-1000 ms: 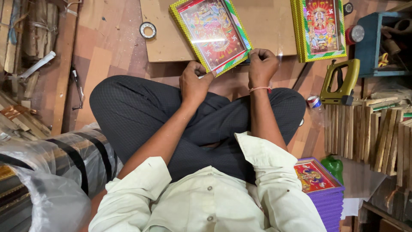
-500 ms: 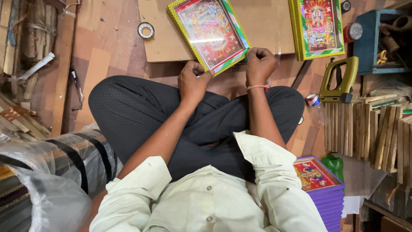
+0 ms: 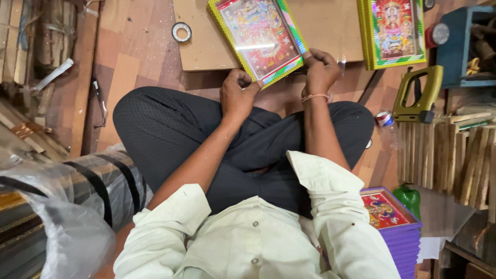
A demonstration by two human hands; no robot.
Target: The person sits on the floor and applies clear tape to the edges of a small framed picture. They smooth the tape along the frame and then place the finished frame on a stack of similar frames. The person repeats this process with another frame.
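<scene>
Our left hand and right hand keep their grip clamped on the near corners of the frame, unmoved, tilted over the board: glossy print, green-yellow patterned border, rectangular.

We see a glossy glazed picture in a glittery green-gold frame, matt plywood board beneath, worn wooden floor, crinkled shiny plastic wrap, our soft matt cotton shirt, rough timber strips.

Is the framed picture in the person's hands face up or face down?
Face up. The framed picture shows its colourful printed side with glare across it, while the left hand and right hand grip its near edge.
</scene>
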